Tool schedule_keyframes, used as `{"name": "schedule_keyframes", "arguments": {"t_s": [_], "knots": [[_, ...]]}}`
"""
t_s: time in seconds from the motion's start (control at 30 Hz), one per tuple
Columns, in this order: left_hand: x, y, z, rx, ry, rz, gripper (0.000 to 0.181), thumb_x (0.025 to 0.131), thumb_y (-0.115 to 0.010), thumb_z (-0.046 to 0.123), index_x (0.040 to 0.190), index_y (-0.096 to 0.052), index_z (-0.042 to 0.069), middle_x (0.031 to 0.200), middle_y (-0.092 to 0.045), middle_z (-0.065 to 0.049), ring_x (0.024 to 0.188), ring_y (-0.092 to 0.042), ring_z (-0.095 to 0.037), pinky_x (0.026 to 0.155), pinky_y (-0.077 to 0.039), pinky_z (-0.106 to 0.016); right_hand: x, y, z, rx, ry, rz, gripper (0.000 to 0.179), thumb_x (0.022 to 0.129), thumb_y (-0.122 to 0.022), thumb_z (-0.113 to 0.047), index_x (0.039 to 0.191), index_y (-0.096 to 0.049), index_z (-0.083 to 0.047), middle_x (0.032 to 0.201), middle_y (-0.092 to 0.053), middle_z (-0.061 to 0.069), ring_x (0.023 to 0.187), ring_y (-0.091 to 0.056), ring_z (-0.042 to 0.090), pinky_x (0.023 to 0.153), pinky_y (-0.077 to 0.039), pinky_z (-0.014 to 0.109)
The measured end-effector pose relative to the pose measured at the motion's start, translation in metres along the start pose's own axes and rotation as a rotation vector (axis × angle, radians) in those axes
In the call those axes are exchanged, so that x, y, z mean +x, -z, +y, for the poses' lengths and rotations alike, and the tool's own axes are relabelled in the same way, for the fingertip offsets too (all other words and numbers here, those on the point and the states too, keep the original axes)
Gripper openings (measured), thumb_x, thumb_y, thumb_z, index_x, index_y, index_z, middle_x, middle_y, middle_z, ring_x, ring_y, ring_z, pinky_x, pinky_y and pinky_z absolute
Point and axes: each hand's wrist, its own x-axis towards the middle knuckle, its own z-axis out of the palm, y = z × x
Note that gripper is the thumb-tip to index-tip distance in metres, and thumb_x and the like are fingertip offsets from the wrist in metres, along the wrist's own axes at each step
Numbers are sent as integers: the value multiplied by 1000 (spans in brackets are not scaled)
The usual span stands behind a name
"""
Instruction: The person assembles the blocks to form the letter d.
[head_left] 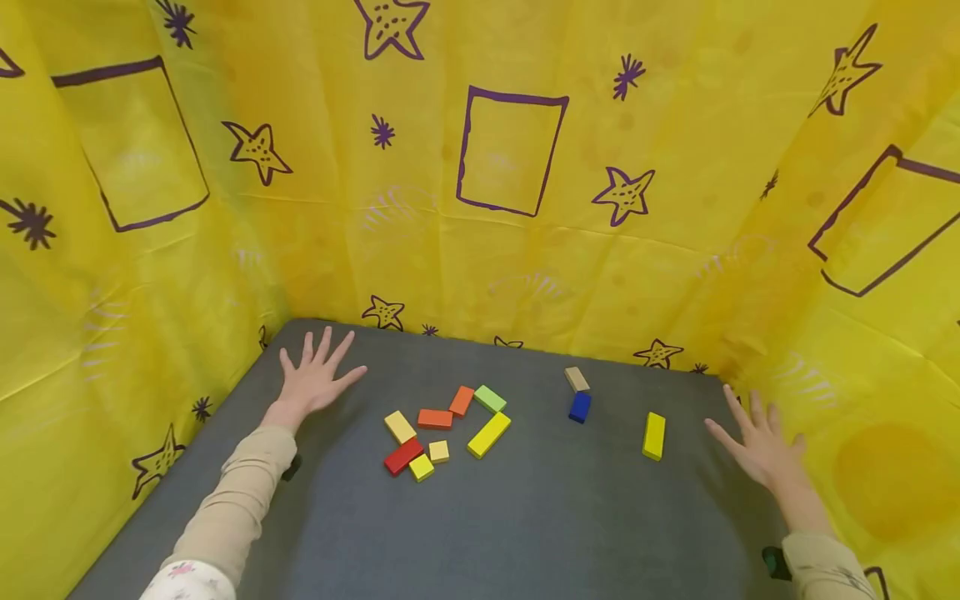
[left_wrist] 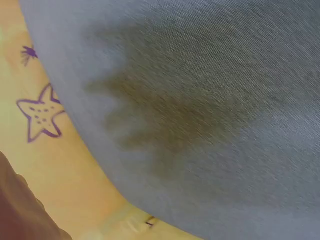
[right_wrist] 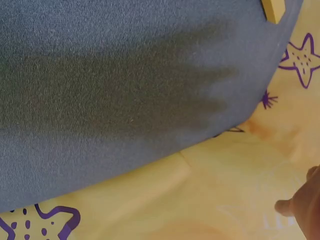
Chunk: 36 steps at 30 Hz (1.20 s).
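Observation:
Fingers spread, my left hand (head_left: 311,383) hovers over the far left part of the grey table, holding nothing; its shadow falls on the cloth in the left wrist view. My right hand (head_left: 767,450) is likewise spread and empty at the table's right edge. Nearest to it lies a long yellow block (head_left: 654,436). Left of that, a blue block (head_left: 580,407) lies against a tan block (head_left: 577,379). Mid-table is a loose group: a red block (head_left: 403,457), two orange blocks, a green block (head_left: 491,398), another long yellow block (head_left: 489,435) and several smaller yellow and cream ones.
The grey table (head_left: 525,525) is enclosed by a yellow curtain (head_left: 337,233) with purple stars and frames, close along its back and sides. Part of a yellow block (right_wrist: 274,10) shows at the top of the right wrist view.

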Motion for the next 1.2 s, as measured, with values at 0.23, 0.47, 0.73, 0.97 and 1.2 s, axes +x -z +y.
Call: {"name": "schedule_keyframes", "arguments": {"t_s": [0.23, 0.47, 0.73, 0.97, 1.2], "knots": [[10, -1, 26, -10, -94, -25, 81, 90, -37, 67, 153, -2, 31, 160, 6, -15, 144, 10, -45, 101, 14, -73, -2, -4, -3, 76, 42, -20, 79, 96, -39, -53, 150, 14, -29, 154, 10, 29, 134, 4, 62, 84, -2, 85], [14, -10, 61, -57, -209, -56, 82, 89, -44, 65, 153, -9, 28, 161, 0, -11, 146, 4, -41, 105, 7, -71, -10, -13, -10, 155, 57, -51, 80, 96, -41, -50, 150, 14, -29, 156, 12, 24, 137, 5, 57, 84, -3, 84], [12, -19, 103, -104, -358, -154, 88, 84, -54, 65, 153, -10, 31, 161, -3, -4, 147, -1, -36, 109, 2, -67, -24, -25, -23, 211, 89, -70, 80, 96, -45, -47, 151, 10, -32, 158, 8, 20, 140, 2, 53, 88, -5, 81], [12, -31, 128, -115, -479, -211, 93, 82, -61, 60, 153, -12, 26, 161, -7, -4, 148, -5, -33, 112, -4, -64, -29, -35, -29, 234, 101, -69, 80, 95, -48, -44, 152, 8, -33, 159, 2, 20, 141, -4, 52, 89, -8, 80], [12, -48, 145, -142, -533, -304, 96, 80, -68, 53, 153, -14, 24, 161, -9, -3, 148, -8, -30, 113, -7, -61, -29, -48, -32, 246, 93, -83, 80, 95, -49, -45, 152, 6, -32, 158, -3, 23, 137, -13, 56, 89, -12, 79]]}}
